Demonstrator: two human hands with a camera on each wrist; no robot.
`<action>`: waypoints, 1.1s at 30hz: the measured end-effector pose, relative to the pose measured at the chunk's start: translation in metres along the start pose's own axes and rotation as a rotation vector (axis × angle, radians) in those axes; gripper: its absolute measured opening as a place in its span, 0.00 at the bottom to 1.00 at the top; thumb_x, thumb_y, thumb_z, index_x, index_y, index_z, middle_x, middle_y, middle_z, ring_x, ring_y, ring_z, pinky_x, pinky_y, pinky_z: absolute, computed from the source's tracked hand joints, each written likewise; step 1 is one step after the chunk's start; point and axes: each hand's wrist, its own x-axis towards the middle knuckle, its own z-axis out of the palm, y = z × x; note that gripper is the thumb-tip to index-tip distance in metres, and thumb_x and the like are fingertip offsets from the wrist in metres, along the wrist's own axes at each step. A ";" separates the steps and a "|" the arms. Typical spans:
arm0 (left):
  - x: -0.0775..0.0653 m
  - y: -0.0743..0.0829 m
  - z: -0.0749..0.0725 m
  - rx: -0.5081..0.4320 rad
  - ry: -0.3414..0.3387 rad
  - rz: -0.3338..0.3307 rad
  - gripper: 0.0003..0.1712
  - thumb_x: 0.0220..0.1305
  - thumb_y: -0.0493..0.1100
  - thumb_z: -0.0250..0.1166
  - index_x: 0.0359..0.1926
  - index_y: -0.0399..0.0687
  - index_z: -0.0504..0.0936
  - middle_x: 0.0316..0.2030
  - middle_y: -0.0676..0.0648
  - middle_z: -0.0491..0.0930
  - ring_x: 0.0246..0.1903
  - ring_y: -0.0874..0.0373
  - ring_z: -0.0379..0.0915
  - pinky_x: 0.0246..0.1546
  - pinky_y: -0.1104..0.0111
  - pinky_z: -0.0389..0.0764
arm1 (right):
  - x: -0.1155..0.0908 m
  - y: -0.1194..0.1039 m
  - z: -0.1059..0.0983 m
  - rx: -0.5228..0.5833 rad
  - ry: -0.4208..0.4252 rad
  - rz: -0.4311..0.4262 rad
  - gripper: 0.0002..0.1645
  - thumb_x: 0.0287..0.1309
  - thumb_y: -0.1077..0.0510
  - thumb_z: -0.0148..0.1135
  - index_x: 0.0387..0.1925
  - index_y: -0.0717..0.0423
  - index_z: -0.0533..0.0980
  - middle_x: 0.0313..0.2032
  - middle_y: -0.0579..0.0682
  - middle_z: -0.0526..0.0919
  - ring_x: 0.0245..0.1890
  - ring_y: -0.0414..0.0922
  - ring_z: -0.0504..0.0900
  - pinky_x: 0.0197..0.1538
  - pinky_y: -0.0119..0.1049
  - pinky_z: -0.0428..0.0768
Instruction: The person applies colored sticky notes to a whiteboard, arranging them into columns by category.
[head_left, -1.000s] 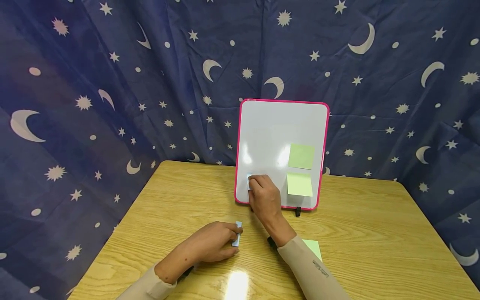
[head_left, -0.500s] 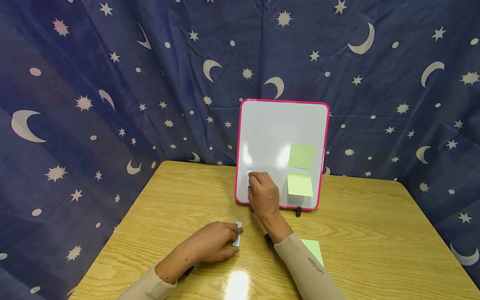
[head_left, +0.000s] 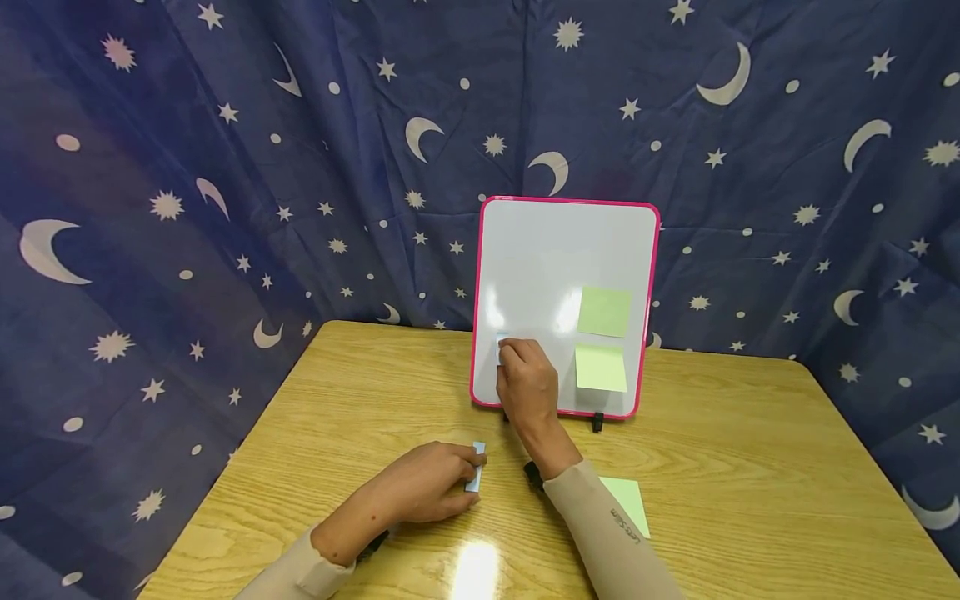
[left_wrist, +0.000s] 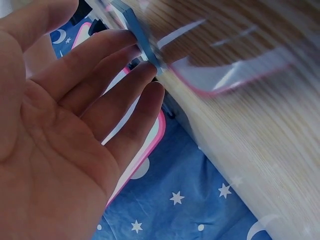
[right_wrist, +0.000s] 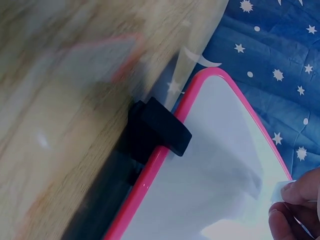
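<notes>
Backdrop and bench, recorded from the head and wrist views.
A dark blue curtain (head_left: 337,167) is hung behind the bench (head_left: 735,450) and along both its sides; it is printed in off-white with crescent moons (head_left: 37,250), pointed stars (head_left: 628,110), spiky bursts (head_left: 568,35) and round dots (head_left: 792,87). Soft vertical folds are formed in the cloth, and a purplish tint is noted at upper left. The bench is faced in yellowish wood grain; its two far corners are rounded. A bright patch of glare (head_left: 474,571) is thrown on its near part. In both wrist views the curtain is rendered a brighter blue, and reflections are seen on the glossy bench surface.
</notes>
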 end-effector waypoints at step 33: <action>0.001 -0.001 0.001 0.030 0.002 0.011 0.12 0.74 0.47 0.67 0.44 0.44 0.93 0.62 0.48 0.84 0.65 0.56 0.78 0.63 0.64 0.80 | -0.009 0.006 0.007 -0.009 -0.050 0.033 0.12 0.49 0.77 0.67 0.24 0.59 0.80 0.38 0.51 0.88 0.42 0.51 0.85 0.42 0.43 0.88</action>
